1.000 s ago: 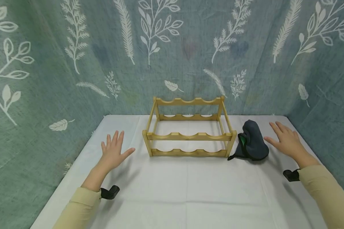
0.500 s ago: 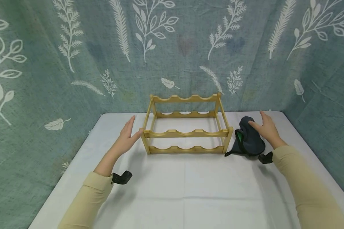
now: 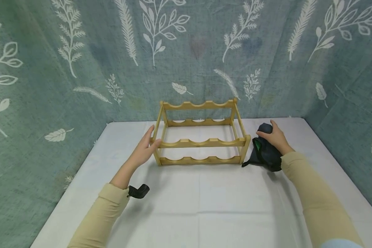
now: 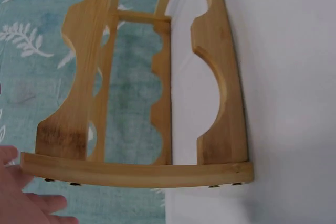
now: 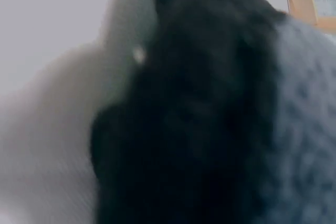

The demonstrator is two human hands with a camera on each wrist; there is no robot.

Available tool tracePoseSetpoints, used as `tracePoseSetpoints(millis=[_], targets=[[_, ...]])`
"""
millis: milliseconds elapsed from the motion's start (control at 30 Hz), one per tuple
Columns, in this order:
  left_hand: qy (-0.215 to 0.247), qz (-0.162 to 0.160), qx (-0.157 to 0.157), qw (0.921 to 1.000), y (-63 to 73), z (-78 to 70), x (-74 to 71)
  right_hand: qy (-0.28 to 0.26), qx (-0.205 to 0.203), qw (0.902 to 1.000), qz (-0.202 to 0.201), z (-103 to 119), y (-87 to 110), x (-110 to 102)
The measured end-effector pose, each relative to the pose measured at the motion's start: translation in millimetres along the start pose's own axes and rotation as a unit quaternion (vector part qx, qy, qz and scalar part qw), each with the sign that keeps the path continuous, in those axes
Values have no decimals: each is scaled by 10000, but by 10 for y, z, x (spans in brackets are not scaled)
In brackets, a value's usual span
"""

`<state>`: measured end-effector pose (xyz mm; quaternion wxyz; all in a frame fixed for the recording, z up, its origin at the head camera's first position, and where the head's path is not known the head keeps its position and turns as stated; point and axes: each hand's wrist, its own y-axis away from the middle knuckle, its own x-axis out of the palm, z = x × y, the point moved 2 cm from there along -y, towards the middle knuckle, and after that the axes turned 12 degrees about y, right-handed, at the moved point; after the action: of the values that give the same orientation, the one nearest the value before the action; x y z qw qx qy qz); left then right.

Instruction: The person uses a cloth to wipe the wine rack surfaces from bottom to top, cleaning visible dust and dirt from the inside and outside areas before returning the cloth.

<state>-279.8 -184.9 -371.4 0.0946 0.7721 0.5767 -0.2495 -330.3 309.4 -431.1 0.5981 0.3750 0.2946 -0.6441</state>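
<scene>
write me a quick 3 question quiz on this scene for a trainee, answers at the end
1. Which of the person's hands is at the upper end of the dark blue cloth item?
2. True or false: the dark blue cloth item lies on top of the wooden rack.
3. What shape are the cut-outs in the wooden rack?
a) square
b) curved
c) triangular

Key:
1. The right hand.
2. False: it sits on the white tablecloth, beside the rack's right end.
3. b
</scene>
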Motion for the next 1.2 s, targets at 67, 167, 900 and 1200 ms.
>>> tracePoseSetpoints(millis=[67,167,900,1200], targets=[[104,-15,173,9998,-6,-1,13,-44,30,9999,-96,3,-7,14],[211,-64,266,9994,-11,7,25,-96,69,9998,-186,-5,-4,35],[68,-340,203,9992,-20,28,103,-365,-348,9969,-605,-48,112,86],[-264,-474,317,9980,-37,27,103,-535,-758,9904,-1023,88,318,-170]])
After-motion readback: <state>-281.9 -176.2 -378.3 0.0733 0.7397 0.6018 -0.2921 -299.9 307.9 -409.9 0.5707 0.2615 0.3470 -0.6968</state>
